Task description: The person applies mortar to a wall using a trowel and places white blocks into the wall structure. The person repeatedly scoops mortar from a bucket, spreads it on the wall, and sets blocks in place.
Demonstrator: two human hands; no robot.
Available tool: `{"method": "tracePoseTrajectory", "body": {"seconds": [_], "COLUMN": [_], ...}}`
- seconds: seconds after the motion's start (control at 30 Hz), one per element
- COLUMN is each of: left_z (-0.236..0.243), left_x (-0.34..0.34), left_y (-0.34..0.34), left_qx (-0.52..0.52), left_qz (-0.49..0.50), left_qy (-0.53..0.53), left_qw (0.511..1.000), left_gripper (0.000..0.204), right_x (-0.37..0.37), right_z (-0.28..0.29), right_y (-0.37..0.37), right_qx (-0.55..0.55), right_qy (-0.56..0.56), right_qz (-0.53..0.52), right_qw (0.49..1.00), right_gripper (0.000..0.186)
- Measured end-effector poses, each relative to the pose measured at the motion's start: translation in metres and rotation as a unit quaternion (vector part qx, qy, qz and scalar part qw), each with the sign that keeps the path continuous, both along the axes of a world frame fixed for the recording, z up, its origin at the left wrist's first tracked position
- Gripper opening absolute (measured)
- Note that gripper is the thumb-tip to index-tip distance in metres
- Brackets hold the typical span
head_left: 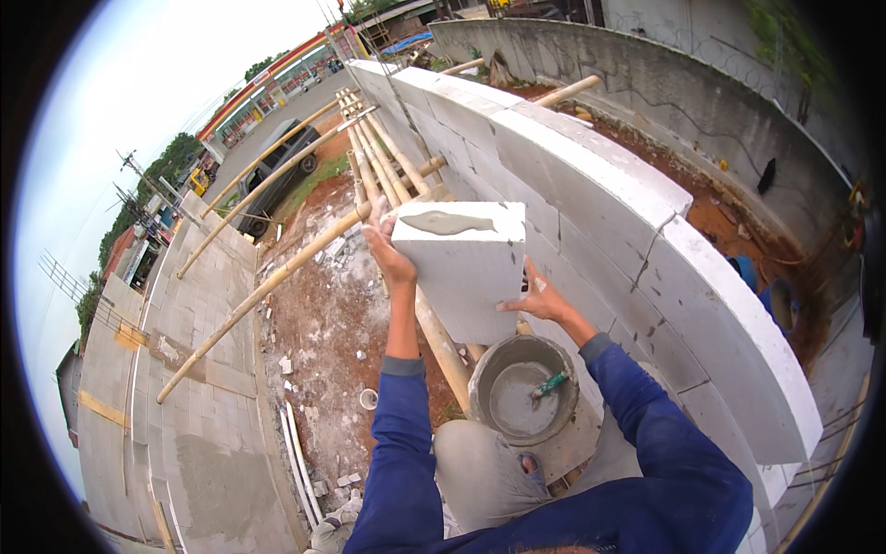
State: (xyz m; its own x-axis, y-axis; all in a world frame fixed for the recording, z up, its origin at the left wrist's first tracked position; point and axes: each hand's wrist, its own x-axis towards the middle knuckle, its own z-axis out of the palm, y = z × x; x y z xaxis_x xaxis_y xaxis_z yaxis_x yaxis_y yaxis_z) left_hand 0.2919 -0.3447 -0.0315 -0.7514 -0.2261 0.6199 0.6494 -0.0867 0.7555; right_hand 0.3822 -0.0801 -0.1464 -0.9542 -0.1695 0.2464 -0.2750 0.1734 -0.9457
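A white lightweight block [454, 272] is held up in front of me, with a smear of grey mortar on its top face. My left hand [392, 245] grips its upper left side, and my right hand [537, 300] grips its lower right side. Below the block sits a bucket of wet grey mortar [512, 411] with a green-handled trowel [549, 386] resting in it. A wall of white blocks [664, 314] runs along my right, with a pale cut top course.
Bamboo scaffold poles [378, 148] lie and cross ahead and left. Dirt ground with rubble [314, 342] is below. A grey block wall [208, 351] stands left, a concrete boundary wall [748, 148] right. A dark car [277, 166] and a canopied roadside building [268, 92] are beyond.
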Motion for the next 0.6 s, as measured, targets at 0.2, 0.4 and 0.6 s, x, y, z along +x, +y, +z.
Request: {"method": "tracePoseTrajectory", "body": {"seconds": [0.2,0.4,0.6], "left_z": [-0.102,-0.021,0.304], "left_x": [-0.017,0.001,0.055], "left_y": [0.005,-0.010,0.080], "left_qx": [0.107,-0.071,0.144], "left_qz": [0.012,0.184,-0.043], "left_qy": [-0.127,-0.046,-0.063], "left_qw": [0.986,0.979,0.987], "left_gripper": [0.068,0.048,0.048], "right_x": [0.001,0.018,0.071], "right_z": [-0.016,0.065,0.304], "right_y": [-0.001,-0.005,0.034], "right_qx": [0.044,0.007,0.075], "right_qy": [0.017,0.082,0.274], "right_qz": [-0.064,-0.072,-0.189], "right_qw": [0.997,0.994,0.940], "right_gripper": [0.104,0.098,0.109]}}
